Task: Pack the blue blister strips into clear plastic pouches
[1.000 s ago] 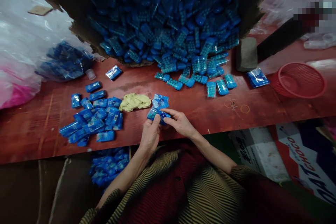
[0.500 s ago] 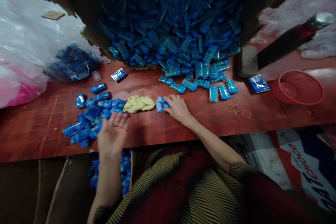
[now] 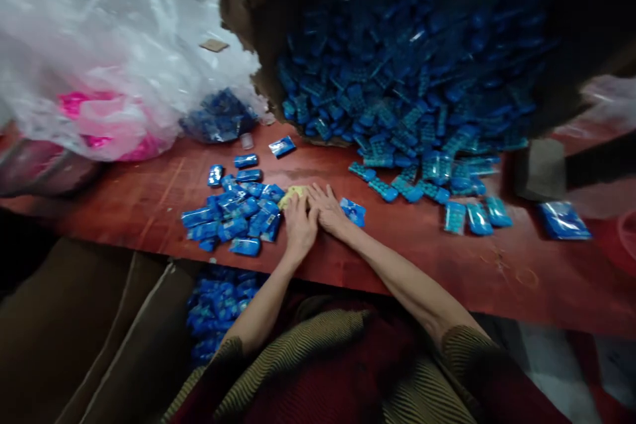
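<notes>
A crumpled yellow cloth (image 3: 292, 195) lies on the red table, partly covered by my hands. My left hand (image 3: 301, 225) rests its outstretched fingers on the cloth. Beside it, touching the cloth's right part, my right hand (image 3: 328, 213) lies with fingers spread, and its fingertips are close to the left ones. A flat blue printed sleeve (image 3: 352, 212) sits just right of my right wrist. To the left of the cloth is a heap of small blue wrapped packs (image 3: 233, 212).
A torn cardboard box (image 3: 263, 59) spills clear packs of turquoise balls (image 3: 397, 99) onto the table (image 3: 377, 258). At right stand a block with a dark handle (image 3: 545, 169), a blue packet (image 3: 565, 220) and a red basket (image 3: 623, 242). Plastic bags (image 3: 124, 79) fill the back left.
My left hand has turned over from palm up and come onto the cloth. My right hand has let go of the blue sleeve and moved left to the cloth. The view has swung left.
</notes>
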A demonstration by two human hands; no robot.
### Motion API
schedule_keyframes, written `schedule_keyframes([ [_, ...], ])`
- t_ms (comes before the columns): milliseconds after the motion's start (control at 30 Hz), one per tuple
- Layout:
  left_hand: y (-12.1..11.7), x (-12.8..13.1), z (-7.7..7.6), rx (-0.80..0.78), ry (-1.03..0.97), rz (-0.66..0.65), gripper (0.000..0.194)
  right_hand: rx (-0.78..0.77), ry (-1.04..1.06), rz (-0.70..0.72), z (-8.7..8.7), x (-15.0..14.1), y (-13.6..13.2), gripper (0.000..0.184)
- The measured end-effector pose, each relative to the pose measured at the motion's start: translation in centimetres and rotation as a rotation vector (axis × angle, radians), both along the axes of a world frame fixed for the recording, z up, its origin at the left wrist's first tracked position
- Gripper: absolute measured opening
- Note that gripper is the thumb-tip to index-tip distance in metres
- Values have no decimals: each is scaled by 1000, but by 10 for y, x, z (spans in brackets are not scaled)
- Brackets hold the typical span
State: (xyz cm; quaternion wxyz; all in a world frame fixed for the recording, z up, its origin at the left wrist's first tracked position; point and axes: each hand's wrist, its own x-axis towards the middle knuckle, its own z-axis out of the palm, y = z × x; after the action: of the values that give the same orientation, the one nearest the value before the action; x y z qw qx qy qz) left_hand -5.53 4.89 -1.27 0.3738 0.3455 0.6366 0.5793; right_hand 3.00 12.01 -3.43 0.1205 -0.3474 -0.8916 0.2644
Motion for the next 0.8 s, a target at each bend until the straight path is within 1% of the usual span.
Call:
schedule_keyframes([
  [67, 2, 0, -10, -79, 253, -40, 35, 13, -10, 36, 4, 13, -2, 40],
  [133, 1, 0, -17, -172, 520, -90, 42, 51, -25, 31, 7, 36, -7, 39],
  [200, -2, 0, -21, -245, 759, -148, 47, 214, -38, -151, 4, 63, -14, 38],
  [233, -4, 0, -23, -266, 855, -172, 49, 270, -46, -225, 1, 75, -18, 36],
  [300, -5, 0, -25, -280, 973, -193, 50, 339, -27, -325, -6, 93, -26, 26],
  [400, -6, 2, -24, -238, 983, -140, 49, 373, -21, -400, -14, 98, -33, 24],
  [500, -11, 8, -18, -69, 885, -36, 44, 386, -57, -434, -18, 91, -32, 23],
  [533, -14, 11, -14, 7, 816, -18, 40, 386, -70, -439, -18, 89, -30, 21],
  [600, -20, 18, -8, 108, 590, -20, 30, 365, -78, -460, -17, 88, -26, 19],
  [633, -22, 22, -4, 110, 440, -20, 27, 351, -77, -474, -16, 88, -25, 18],
  [700, -25, 31, 1, 20, 107, -9, 26, 326, -41, -517, -10, 89, -27, 17],
  [767, -25, 40, 3, -120, -191, 9, 37, 307, 49, -557, 0, 89, -33, 18],
  [800, -24, 44, 4, -173, -308, 7, 44, 289, 111, -571, 6, 89, -37, 18],
])
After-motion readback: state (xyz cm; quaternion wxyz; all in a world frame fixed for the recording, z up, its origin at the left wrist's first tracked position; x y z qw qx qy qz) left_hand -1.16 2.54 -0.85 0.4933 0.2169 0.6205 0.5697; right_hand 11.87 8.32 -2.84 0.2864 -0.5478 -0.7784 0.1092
